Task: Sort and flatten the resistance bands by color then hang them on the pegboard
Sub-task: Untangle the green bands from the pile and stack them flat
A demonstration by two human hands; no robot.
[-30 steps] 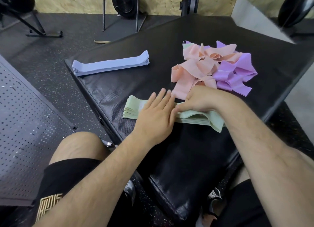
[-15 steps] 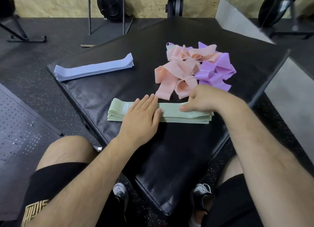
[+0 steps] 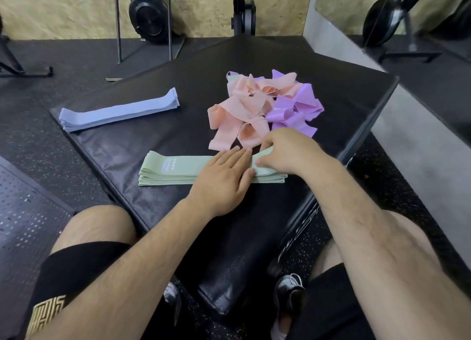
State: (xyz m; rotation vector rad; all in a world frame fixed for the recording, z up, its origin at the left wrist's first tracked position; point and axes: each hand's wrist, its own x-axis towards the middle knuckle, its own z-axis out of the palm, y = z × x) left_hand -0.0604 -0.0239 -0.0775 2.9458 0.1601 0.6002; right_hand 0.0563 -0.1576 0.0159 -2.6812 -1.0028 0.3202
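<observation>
Head view, seated person at a black mat (image 3: pixel 344 90). The green stack (image 3: pixel 173 170) of resistance bands lies flat at centre frame, near the mat's lower edge. The left hand (image 3: pixel 224 176) rests on it palm down with straight fingers, pressing the layers flat. The right hand (image 3: pixel 288 152), just right of centre, has its fingers curled and appears to pinch the raised right end of the green stack between thumb and fingertips. A finished blue stack (image 3: pixel 119 110) lies at upper left, well apart. The peach bands (image 3: pixel 237 110) and purple bands (image 3: pixel 298 105) form a loose, tangled heap at upper centre, touching each other and just beyond the right hand. A perforated panel (image 3: pixel 25 212), probably the pegboard, shows at lower left. Handling, as judged: the bands are light, soft fabric loops that crease, spring open and slide over one another. A stack is therefore best held flat under a spread palm and lifted by both looped ends. A single band is best drawn from the heap by a free end, not from the middle of the tangle.
</observation>
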